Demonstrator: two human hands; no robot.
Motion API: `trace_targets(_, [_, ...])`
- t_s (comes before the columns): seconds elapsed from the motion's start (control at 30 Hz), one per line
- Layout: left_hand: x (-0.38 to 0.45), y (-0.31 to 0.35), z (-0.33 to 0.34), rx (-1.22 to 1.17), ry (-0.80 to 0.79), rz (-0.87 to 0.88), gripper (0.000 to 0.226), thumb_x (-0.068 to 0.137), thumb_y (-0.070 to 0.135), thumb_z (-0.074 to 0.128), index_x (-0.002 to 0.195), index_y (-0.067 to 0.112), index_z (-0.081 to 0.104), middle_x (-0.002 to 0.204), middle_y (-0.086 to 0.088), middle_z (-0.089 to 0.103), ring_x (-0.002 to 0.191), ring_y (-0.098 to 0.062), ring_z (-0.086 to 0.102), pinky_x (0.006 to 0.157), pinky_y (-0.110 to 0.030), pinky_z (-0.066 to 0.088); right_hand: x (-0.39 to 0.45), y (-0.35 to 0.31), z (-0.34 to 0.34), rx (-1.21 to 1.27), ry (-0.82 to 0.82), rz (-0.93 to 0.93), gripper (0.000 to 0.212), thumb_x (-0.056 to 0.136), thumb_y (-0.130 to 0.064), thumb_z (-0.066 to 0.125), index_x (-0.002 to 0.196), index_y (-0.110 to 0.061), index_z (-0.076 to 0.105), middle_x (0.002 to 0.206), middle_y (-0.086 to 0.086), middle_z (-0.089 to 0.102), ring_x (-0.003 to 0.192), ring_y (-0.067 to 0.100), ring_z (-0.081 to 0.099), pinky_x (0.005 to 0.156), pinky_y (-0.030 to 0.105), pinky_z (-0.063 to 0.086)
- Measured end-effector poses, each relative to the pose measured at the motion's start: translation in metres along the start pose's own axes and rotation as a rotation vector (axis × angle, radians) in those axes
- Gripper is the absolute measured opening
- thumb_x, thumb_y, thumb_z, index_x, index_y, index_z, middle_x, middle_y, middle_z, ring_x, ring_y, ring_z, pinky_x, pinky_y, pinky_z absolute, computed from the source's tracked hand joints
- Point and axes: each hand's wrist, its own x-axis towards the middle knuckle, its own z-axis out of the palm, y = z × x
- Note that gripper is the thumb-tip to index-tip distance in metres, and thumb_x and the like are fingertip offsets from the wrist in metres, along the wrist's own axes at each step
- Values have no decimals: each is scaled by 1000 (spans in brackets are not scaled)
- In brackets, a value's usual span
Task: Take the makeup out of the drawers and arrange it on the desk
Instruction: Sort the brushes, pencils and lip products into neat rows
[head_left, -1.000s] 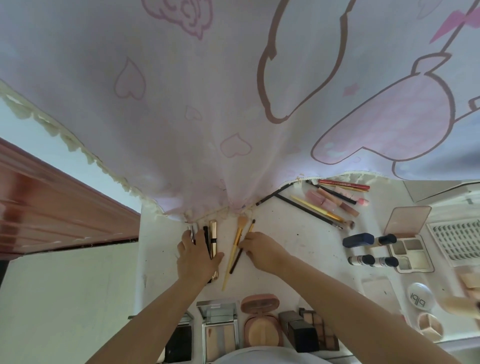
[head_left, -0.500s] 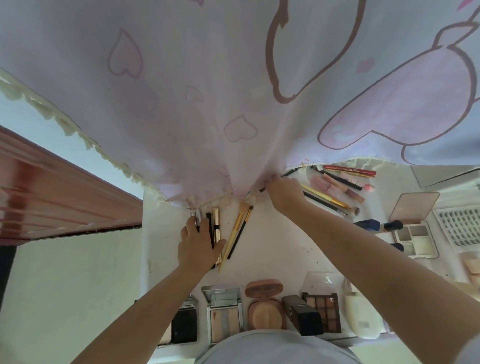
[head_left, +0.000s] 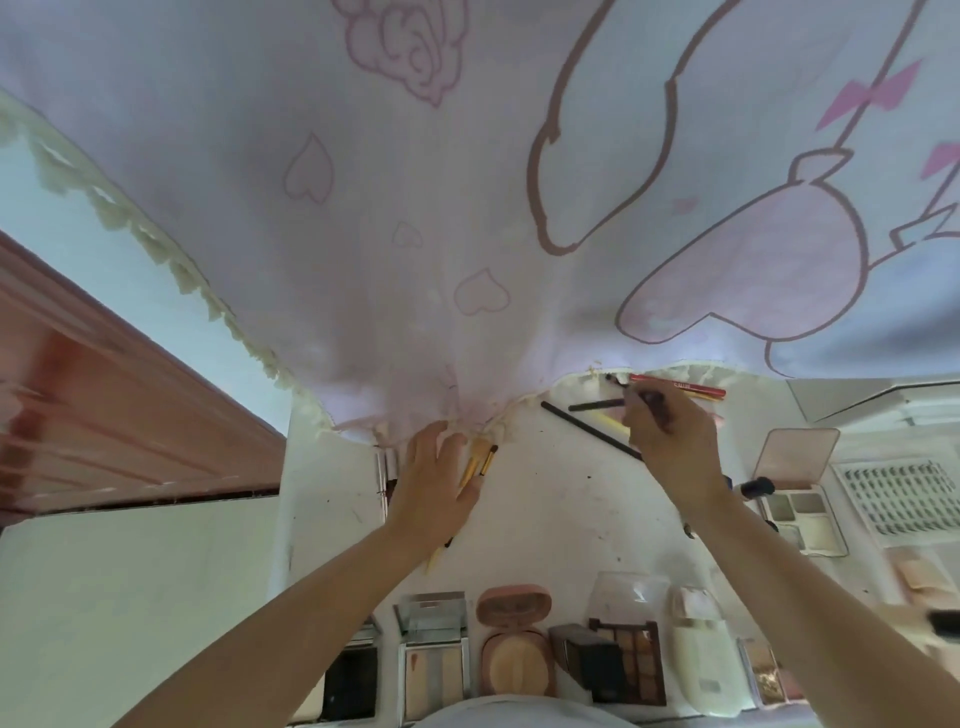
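A: How far along is it?

B: Far, I'd judge. Compacts and palettes (head_left: 628, 657) line the near edge of the surface (head_left: 561, 514), more trays sit right of the curtain (head_left: 415, 234), and pencils (head_left: 675, 388) lie at its hem. No drawer shows, so what's left inside is unknown.

A: And the hands?

B: The left hand (head_left: 434, 488) lies flat, fingers spread, on the brushes (head_left: 480, 460) below the hem. The right hand (head_left: 670, 441) has its grip closed on a dark pencil (head_left: 652, 400), I think; that end is blurred. The curtain hides the back of the surface.
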Motion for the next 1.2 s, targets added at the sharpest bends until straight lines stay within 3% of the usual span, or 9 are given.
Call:
trace_targets(0.17, [-1,47,-23,-160,-79,262,41,92,30,48,128,13,40,127,2,44,117,-12,41,91,-10,23,-24,-24,-21,532,-208,224,22,89,2,45,73,-5,58,44,2,58,33,10,47,36,15,37])
trace_targets(0.27, [-7,65,-40,-179,-140,363,8,94,22,42,93,22,50,78,17,48,71,-4,46,69,-21,34,-35,-32,-27,624,-312,210,21,89,2,44,73,-3,58,46,5,60,33,15,49,36,18,39])
trace_targets(0.4, [-15,69,-60,-62,-111,437,18,97,21,36,94,14,52,65,14,36,66,-12,40,60,-22,26,-35,-35,-44,373,-424,171,19,85,2,54,70,-7,60,47,0,59,34,9,45,39,17,38])
trace_targets(0.57, [-23,71,-87,139,-69,506,20,97,29,33,84,19,44,60,12,34,64,-12,40,61,-21,29,-26,-55,-61,-372,-693,-145,17,88,-23,51,80,-20,65,46,-13,47,40,-3,41,44,8,34])
trace_targets(0.7, [-25,71,-102,308,32,589,32,98,31,28,87,12,52,66,7,45,61,-13,48,59,-18,32,-31,-73,-72,-397,-720,-321,20,93,-22,45,91,-13,62,51,-11,41,43,-6,46,41,5,38])
trace_targets(0.83, [-28,73,-109,379,245,719,59,99,34,11,59,18,52,41,10,43,35,-1,28,38,-8,24,-35,-81,-78,-431,-720,-414,21,94,-21,43,93,-9,60,53,-12,39,46,-9,48,45,3,39])
trace_targets(1.03, [-24,70,-98,419,302,837,69,99,34,7,60,11,59,43,5,50,33,-10,45,33,-17,37,-37,-79,-78,-467,-755,-406,21,94,-20,43,97,-9,60,55,-12,40,48,-11,48,47,3,39])
trace_targets(1.13, [-17,60,-95,420,258,720,53,98,33,18,73,9,58,50,10,46,41,-8,45,40,-15,39,-33,-70,-86,-447,-697,-406,21,93,-18,45,91,-6,61,54,-11,43,48,-1,49,50,6,39])
trace_targets(1.2, [-10,27,-108,388,196,431,34,97,29,32,88,6,55,55,13,40,47,-4,42,44,-13,33,-19,-58,-114,-412,-485,-308,22,92,-15,47,81,-2,62,56,-4,49,49,6,46,53,8,37])
